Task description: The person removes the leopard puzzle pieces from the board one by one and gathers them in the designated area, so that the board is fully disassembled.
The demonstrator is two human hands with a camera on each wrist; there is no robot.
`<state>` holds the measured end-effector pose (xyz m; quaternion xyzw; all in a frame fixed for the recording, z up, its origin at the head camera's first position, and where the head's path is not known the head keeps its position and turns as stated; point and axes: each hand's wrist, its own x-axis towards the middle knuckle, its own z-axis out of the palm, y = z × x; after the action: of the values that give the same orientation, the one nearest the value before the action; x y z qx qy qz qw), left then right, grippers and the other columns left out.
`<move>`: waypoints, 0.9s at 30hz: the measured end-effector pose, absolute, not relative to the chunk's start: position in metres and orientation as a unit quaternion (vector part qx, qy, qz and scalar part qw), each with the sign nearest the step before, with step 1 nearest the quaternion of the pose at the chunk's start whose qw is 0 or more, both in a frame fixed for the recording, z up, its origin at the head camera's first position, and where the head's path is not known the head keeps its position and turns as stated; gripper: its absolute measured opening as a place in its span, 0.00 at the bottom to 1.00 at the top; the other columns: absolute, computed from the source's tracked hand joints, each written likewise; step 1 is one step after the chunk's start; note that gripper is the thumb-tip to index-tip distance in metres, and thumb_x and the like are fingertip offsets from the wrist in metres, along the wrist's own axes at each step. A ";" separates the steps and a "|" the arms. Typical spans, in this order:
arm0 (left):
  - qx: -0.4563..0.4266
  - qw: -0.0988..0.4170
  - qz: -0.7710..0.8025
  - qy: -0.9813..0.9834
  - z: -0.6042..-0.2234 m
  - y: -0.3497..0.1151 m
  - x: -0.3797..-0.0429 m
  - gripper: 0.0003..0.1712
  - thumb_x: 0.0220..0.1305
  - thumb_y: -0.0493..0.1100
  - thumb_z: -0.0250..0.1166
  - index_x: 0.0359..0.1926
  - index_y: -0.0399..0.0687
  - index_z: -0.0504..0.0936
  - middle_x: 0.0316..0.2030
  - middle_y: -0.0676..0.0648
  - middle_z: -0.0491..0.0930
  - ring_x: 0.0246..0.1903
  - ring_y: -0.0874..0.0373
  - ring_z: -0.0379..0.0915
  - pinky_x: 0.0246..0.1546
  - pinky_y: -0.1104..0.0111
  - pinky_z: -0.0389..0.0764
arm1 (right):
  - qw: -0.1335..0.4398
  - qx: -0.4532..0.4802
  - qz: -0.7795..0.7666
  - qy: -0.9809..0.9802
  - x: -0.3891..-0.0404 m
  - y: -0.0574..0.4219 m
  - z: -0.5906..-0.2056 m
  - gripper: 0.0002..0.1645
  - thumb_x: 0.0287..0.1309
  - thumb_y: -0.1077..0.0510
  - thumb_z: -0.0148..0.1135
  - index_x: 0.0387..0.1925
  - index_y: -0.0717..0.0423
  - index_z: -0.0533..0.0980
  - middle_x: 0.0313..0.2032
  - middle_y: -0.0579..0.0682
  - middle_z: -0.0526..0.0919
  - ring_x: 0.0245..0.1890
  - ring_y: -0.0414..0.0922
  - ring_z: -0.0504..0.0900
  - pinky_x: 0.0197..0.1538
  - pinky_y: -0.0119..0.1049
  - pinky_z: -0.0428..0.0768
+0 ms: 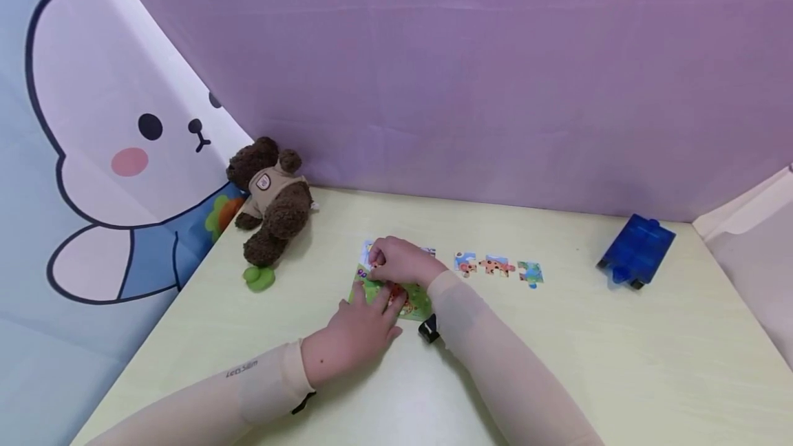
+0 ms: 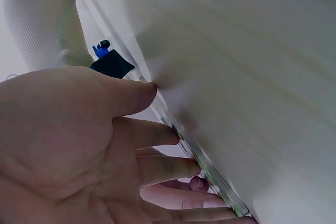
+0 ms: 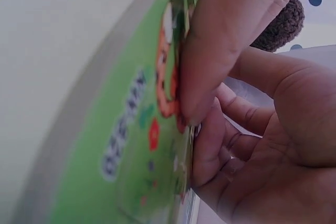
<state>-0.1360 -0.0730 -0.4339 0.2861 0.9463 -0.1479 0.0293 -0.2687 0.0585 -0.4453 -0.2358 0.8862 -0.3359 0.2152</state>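
A green jigsaw puzzle (image 1: 420, 305) with a spotted orange animal lies on the table in the head view. My left hand (image 1: 362, 332) rests on its lower left part, fingers spread and nearly straight. Above it, my right hand (image 1: 405, 260) pinches a small puzzle piece at the upper left of the picture; the fingers hide most of the piece. In the right wrist view the thumb and index finger (image 3: 205, 87) meet close against the puzzle's face. To the right lie three loose pieces: a blue one (image 1: 464, 262), an orange spotted one (image 1: 498, 266) and a blue-green one (image 1: 531, 272).
A blue translucent plastic block (image 1: 638, 250) sits at the table's far right. A brown teddy bear (image 1: 275, 202) leans at the back left, with a small green toy (image 1: 259, 279) by its feet. A purple cloth (image 1: 458, 74) hangs behind the pale table (image 1: 619, 363).
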 end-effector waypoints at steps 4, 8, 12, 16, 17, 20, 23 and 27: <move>0.293 0.023 -0.161 0.942 -0.435 -0.073 -0.136 0.33 0.83 0.61 0.53 0.81 0.55 0.68 0.80 0.48 0.68 0.67 0.31 0.75 0.42 0.46 0.93 | 0.220 -0.224 -0.336 0.888 -0.269 0.059 -0.445 0.14 0.69 0.53 0.72 0.50 0.53 0.80 0.41 0.48 0.84 0.40 0.44 0.80 0.51 0.40 0.83; 0.297 0.020 -0.169 0.940 -0.436 -0.073 -0.136 0.33 0.83 0.61 0.52 0.81 0.56 0.68 0.80 0.48 0.68 0.68 0.32 0.75 0.42 0.47 0.93 | 0.224 -0.220 -0.344 0.885 -0.269 0.060 -0.446 0.14 0.70 0.51 0.71 0.51 0.52 0.80 0.42 0.47 0.84 0.40 0.44 0.81 0.51 0.40 0.83; 0.301 0.020 -0.185 0.935 -0.436 -0.073 -0.136 0.34 0.84 0.62 0.51 0.82 0.56 0.67 0.80 0.49 0.68 0.69 0.34 0.74 0.42 0.49 0.94 | 0.230 -0.225 -0.348 0.881 -0.270 0.061 -0.448 0.12 0.70 0.49 0.71 0.49 0.48 0.80 0.40 0.46 0.84 0.37 0.43 0.81 0.46 0.38 0.83; 0.304 0.015 -0.197 0.932 -0.437 -0.073 -0.137 0.34 0.84 0.62 0.50 0.82 0.57 0.67 0.80 0.49 0.69 0.70 0.36 0.75 0.42 0.50 0.94 | 0.230 -0.234 -0.351 0.877 -0.271 0.062 -0.448 0.10 0.71 0.49 0.70 0.47 0.46 0.80 0.40 0.47 0.83 0.36 0.43 0.81 0.44 0.38 0.82; 0.303 0.015 -0.197 0.932 -0.437 -0.073 -0.137 0.34 0.84 0.62 0.50 0.82 0.57 0.67 0.80 0.49 0.69 0.70 0.36 0.75 0.42 0.50 0.94 | 0.231 -0.235 -0.353 0.875 -0.271 0.062 -0.448 0.09 0.71 0.50 0.70 0.47 0.46 0.80 0.40 0.47 0.83 0.36 0.44 0.81 0.44 0.38 0.82; 0.302 0.015 -0.198 0.932 -0.437 -0.073 -0.137 0.34 0.84 0.62 0.50 0.82 0.57 0.67 0.80 0.49 0.69 0.70 0.37 0.74 0.43 0.50 0.94 | 0.233 -0.239 -0.358 0.872 -0.271 0.062 -0.448 0.09 0.72 0.51 0.69 0.49 0.47 0.80 0.40 0.48 0.83 0.35 0.44 0.81 0.44 0.39 0.82; 0.301 0.015 -0.200 0.932 -0.437 -0.073 -0.137 0.33 0.84 0.62 0.51 0.81 0.58 0.67 0.80 0.49 0.69 0.71 0.37 0.74 0.42 0.50 0.94 | 0.232 -0.242 -0.359 0.871 -0.271 0.062 -0.448 0.09 0.72 0.51 0.69 0.49 0.46 0.80 0.39 0.48 0.83 0.34 0.44 0.81 0.43 0.38 0.82; 0.303 0.012 -0.198 0.932 -0.437 -0.073 -0.137 0.33 0.84 0.62 0.51 0.81 0.57 0.68 0.79 0.49 0.70 0.67 0.35 0.77 0.45 0.50 0.93 | 0.227 -0.249 -0.357 0.871 -0.270 0.062 -0.448 0.08 0.74 0.51 0.67 0.50 0.45 0.80 0.39 0.48 0.83 0.33 0.43 0.81 0.43 0.38 0.81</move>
<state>-0.1371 -0.0727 -0.4367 0.3031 0.9320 -0.1984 0.0118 -0.2698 0.0622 -0.4481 -0.2490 0.8713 -0.3570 0.2267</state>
